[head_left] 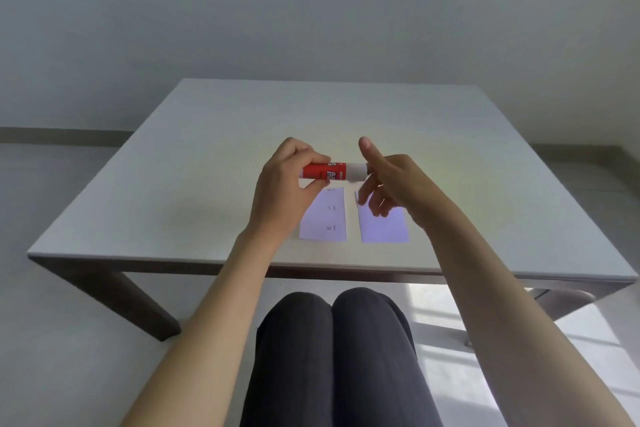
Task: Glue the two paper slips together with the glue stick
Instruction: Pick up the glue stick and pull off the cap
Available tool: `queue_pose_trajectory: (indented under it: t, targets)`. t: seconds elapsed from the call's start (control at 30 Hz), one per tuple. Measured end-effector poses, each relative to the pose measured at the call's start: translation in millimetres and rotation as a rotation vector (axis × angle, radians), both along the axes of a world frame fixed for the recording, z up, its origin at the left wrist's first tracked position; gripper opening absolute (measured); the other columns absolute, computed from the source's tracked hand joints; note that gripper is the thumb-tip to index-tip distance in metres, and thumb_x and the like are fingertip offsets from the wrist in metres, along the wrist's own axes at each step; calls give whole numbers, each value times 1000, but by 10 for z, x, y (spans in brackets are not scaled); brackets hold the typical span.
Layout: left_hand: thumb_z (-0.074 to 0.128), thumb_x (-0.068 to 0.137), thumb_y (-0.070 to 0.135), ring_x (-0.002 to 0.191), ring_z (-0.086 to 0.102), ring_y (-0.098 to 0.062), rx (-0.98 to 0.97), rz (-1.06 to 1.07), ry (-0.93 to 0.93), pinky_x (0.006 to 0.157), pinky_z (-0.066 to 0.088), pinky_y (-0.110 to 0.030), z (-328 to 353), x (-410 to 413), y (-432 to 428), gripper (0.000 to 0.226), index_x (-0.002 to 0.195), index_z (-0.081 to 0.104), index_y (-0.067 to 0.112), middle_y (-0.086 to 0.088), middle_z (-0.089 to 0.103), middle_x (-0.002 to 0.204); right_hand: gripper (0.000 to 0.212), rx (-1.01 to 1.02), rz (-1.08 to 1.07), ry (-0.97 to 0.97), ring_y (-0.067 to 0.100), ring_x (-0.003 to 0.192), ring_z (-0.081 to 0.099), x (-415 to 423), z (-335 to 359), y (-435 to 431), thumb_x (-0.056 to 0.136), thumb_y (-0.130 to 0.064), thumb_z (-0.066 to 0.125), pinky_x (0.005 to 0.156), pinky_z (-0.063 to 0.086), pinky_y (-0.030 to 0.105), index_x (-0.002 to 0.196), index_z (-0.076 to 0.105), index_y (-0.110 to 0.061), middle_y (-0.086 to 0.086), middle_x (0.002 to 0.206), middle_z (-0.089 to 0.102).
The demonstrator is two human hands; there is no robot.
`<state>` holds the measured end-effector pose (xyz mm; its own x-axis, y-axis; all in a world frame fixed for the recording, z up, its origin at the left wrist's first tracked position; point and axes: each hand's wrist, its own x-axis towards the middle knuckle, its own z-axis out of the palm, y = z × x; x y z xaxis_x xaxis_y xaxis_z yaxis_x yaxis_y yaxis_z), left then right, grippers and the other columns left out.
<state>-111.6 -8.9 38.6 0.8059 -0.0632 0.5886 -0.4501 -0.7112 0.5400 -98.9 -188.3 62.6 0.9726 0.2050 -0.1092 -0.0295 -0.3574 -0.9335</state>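
Observation:
My left hand [285, 180] holds a red glue stick [332, 171] level above the table, gripping its red end. The stick's white cap points right. My right hand [391, 180] is at the cap end with its fingers spread apart; the thumb rises behind the cap and may touch it. Two white paper slips lie flat on the table below, side by side and apart: the left slip [327, 218] with small marks on it, the right slip [382, 225] partly under my right fingers.
The pale square table [207, 156] has its near edge just past my knees. My legs in dark trousers sit below the edge. A plain wall stands behind the table, and floor shows on both sides.

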Motion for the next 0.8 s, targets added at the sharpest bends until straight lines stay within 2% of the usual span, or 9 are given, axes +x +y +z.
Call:
queue_pose_trajectory:
  t: [0.07,0.13,0.2,0.3,0.43,0.53,0.63,0.7,0.8]
  targets:
    - [79,70,10,82,53,-9,-10,-4,0,74,38,-1,5,26,-8,27,95,71,11,-3,59,94,37,33,-18,-72,14,40,51,21,-21,-6,92,-37,54,46,43,25,77,64,-5,6,57,62]
    - [79,70,12,82,53,-8,-10,6,2,74,38,-3,2,53,5,27,96,71,12,-1,58,94,18,101,65,-101,16,56,58,44,-36,-69,89,-24,61,54,49,25,96,61,-6,5,72,63]
    - [79,70,13,83,56,-11,-5,7,16,74,43,-11,-14,65,1,28,98,71,12,-2,60,94,33,124,88,-52,18,68,65,65,-46,-105,88,-32,62,58,52,26,110,57,-8,4,84,64]
    - [79,71,15,82,57,-13,6,-6,41,74,48,-22,-54,76,-21,29,99,72,13,-3,61,94,44,96,-10,-40,18,55,64,93,-85,-41,90,-40,55,51,51,26,97,60,3,8,72,66]
    - [80,69,28,71,58,-14,-10,12,149,66,49,-25,-125,112,24,29,96,74,18,3,63,85,6,160,-49,-179,18,58,64,179,-121,-43,88,-9,62,59,56,28,88,60,-3,10,78,63]
    - [76,72,35,66,63,-13,-68,64,244,64,48,-22,-199,117,105,27,94,74,20,4,69,82,6,189,-209,-250,15,54,63,399,-120,-257,84,-2,64,63,56,30,88,61,-5,6,74,60]
    - [72,77,31,70,70,-9,-325,106,349,67,48,-14,-246,120,172,19,94,69,23,5,74,85,12,-119,-407,-328,26,65,64,709,-246,-526,80,-6,64,72,51,34,92,67,-5,9,79,63]
    - [68,81,26,75,73,-12,-483,84,412,69,51,-16,-254,117,160,15,95,64,24,4,74,88,23,-366,-425,-333,32,81,63,852,-428,-655,81,-6,61,74,42,27,102,69,-6,17,91,67]
    - [63,85,23,79,73,-12,-561,11,454,72,54,-21,-252,110,105,16,100,60,29,1,74,86,42,-473,-373,-306,33,84,58,924,-702,-737,82,-1,54,74,39,27,123,57,-6,23,101,64]
